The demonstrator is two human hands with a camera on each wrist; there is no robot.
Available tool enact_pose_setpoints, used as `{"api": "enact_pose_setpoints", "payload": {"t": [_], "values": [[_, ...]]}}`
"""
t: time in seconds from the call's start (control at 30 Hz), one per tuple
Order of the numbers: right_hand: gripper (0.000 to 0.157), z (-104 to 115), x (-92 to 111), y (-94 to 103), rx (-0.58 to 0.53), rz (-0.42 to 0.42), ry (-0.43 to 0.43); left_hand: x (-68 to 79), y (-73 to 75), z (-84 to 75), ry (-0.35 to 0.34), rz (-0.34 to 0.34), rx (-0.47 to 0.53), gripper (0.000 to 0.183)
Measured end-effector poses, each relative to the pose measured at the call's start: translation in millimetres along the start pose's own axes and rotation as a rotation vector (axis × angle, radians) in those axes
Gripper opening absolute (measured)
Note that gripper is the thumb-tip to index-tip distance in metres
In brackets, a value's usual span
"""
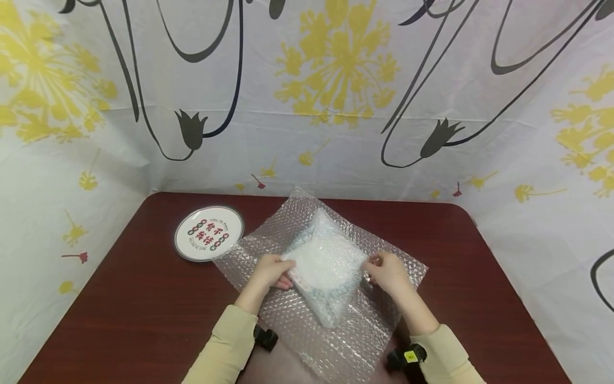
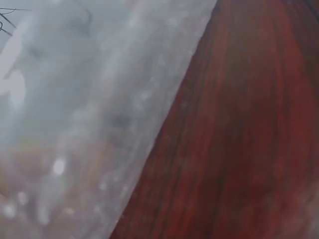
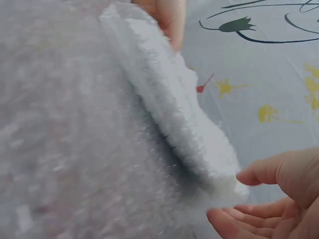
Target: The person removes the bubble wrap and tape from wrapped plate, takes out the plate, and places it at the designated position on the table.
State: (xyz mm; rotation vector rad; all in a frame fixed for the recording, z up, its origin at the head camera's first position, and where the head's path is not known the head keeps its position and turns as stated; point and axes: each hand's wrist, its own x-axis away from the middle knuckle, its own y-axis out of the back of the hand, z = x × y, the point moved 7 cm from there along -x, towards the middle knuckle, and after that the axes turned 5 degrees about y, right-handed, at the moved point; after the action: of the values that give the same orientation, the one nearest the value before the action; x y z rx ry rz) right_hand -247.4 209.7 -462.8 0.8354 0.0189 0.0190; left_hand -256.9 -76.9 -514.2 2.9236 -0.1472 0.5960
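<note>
A white round plate, folded in bubble wrap into a roughly square bundle, is held over a larger spread sheet of bubble wrap. My left hand grips the bundle's left side, thumb on top and fingers beneath. At the right side, my right hand pinches the bundle's edge. From the right wrist, the wrapped bundle appears tilted, its near corner between the thumb and fingers of the right hand. Blurred bubble wrap fills the left of the left wrist view, and the left hand cannot be made out there.
Another white plate with red characters lies at the table's back left, its right edge near the sheet's left corner. Dark red tabletop extends on both sides. Patterned white cloth hangs behind and beside the table.
</note>
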Motion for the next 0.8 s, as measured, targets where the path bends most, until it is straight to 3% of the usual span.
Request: {"api": "enact_pose_setpoints", "payload": {"t": [0.17,0.37,0.53,0.8], "values": [[0.033,22,-3,12.1,0.111,-0.138,0.130,-1.4,-0.8,1.9,-0.004,-0.014,-0.004,0.022],[0.027,50,-4,7.4,0.065,-0.194,0.235,-1.8,-0.7,1.6,-0.008,-0.022,-0.006,0.020],[0.024,67,-9,-3.1,0.016,-0.179,0.280,-0.7,-0.4,0.2,-0.008,-0.026,-0.007,0.019],[0.029,77,-25,-31.0,-0.066,-0.066,0.285,-0.2,0.4,-1.1,-0.021,-0.029,-0.009,0.018]]}}
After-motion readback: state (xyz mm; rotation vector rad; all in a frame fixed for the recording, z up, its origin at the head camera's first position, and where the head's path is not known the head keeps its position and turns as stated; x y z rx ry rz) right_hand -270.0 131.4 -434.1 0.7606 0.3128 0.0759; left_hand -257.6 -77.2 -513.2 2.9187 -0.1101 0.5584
